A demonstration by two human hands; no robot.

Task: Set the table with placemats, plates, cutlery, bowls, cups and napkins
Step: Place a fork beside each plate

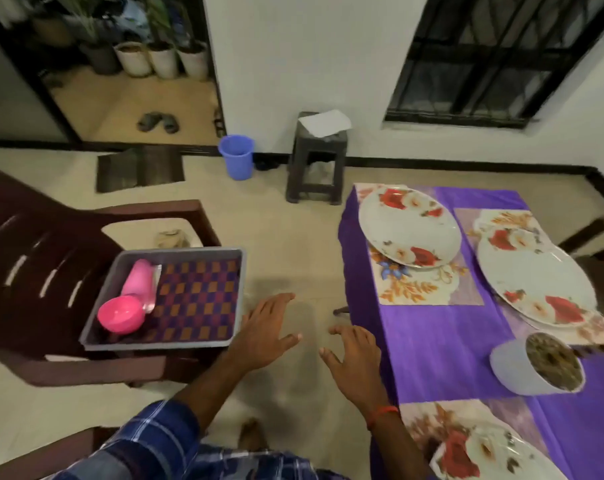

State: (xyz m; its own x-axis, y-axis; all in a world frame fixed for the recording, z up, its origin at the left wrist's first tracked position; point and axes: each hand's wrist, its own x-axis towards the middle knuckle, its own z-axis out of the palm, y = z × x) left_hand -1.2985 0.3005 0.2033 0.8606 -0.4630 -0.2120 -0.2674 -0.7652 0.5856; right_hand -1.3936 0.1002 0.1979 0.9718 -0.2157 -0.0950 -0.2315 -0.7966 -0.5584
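Pink bowl (120, 314) and cup (137, 277) lie in the tray (155, 345) left of my left hand (266, 327); plates (409, 226) sit right of my right hand (354, 355). Both hands spread, empty. Next, I'd reach left for bowls.

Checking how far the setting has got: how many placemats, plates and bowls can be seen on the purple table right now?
Placemats: 3
Floral plates: 3
White bowl: 1
Total: 7
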